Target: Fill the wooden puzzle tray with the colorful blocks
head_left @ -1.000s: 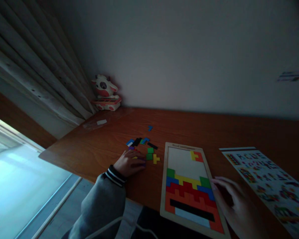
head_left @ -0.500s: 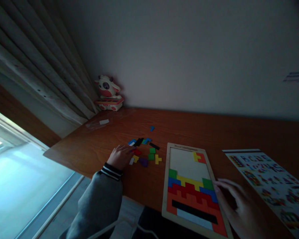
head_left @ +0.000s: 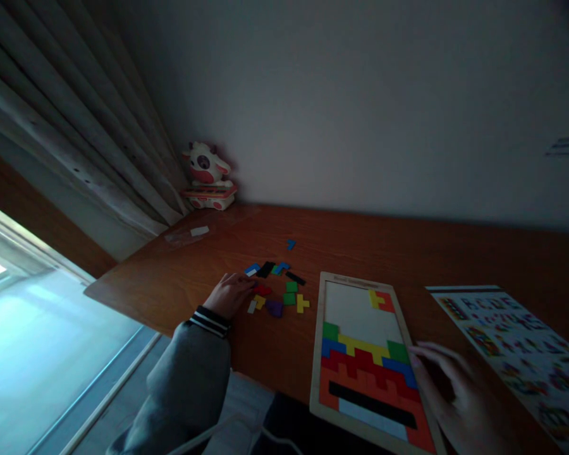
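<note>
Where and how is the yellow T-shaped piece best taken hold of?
I would pinch the yellow T-shaped piece by its short stem, from above and the right: it lies flat, and this stem points away from the nearest green piece.

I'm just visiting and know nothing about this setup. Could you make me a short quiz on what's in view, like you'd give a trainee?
1. True or false: the left hand is at the loose pieces, while the right hand is at the right edge of the wooden tray.

2. Which of these lies to the right of the tray?
A) the cow toy
B) the printed sheet
C) the curtain

3. Fill in the blank: the long, straight piece in the near part of the tray, just beyond a pale strip, is ____.

Key: 1. True; 2. B; 3. black
</note>
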`<state>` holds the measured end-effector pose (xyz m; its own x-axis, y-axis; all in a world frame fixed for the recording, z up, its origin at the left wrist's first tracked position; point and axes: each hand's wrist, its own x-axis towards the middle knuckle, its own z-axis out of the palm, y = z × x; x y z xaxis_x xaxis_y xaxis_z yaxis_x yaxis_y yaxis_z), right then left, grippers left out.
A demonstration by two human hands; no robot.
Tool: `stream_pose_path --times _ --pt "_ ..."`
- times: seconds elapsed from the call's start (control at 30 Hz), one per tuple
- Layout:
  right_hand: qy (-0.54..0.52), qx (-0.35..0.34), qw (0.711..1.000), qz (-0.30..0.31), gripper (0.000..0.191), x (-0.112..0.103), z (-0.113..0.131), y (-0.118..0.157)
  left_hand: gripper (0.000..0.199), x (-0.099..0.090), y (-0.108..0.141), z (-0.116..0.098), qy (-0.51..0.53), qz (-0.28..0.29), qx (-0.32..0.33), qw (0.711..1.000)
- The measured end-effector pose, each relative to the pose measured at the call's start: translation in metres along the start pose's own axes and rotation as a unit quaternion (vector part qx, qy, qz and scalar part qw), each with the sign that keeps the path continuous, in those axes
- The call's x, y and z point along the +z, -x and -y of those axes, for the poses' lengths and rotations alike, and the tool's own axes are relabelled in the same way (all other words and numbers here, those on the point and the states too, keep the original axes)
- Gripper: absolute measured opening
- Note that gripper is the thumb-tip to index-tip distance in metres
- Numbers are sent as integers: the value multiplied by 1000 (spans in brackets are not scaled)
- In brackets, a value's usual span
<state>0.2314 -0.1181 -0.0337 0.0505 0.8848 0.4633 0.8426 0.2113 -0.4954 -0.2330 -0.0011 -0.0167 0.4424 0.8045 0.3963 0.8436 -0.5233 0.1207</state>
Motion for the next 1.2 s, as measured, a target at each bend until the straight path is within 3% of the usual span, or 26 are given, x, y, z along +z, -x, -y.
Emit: stream_pose_path --times 0.17,0.27,0.4,0.63,0.87,0.97,1.2 --pt "-12 31 999 9 38 4 -5 3 31 -3 -1 -3 16 -10 -26 999" --pt "-17 32 999 14 38 4 -6 3 33 -10 -4 -18 87 -53 -59 993" --pt "-7 19 1000 11 38 2 -4 3 31 -17 -10 -43 183 -66 -34 980" --pt "-18 20 999 17 36 3 -6 4 31 -10 -12 -45 202 -14 44 978" --pt "-2 22 1000 19 38 2 -5 3 31 -16 -17 -46 173 37 107 979" --pt "-8 19 999 24 38 2 -5 4 32 -18 -22 -50 175 73 121 974" --pt "-24 38 999 23 39 7 -11 8 32 -14 -27 -53 183 96 134 969"
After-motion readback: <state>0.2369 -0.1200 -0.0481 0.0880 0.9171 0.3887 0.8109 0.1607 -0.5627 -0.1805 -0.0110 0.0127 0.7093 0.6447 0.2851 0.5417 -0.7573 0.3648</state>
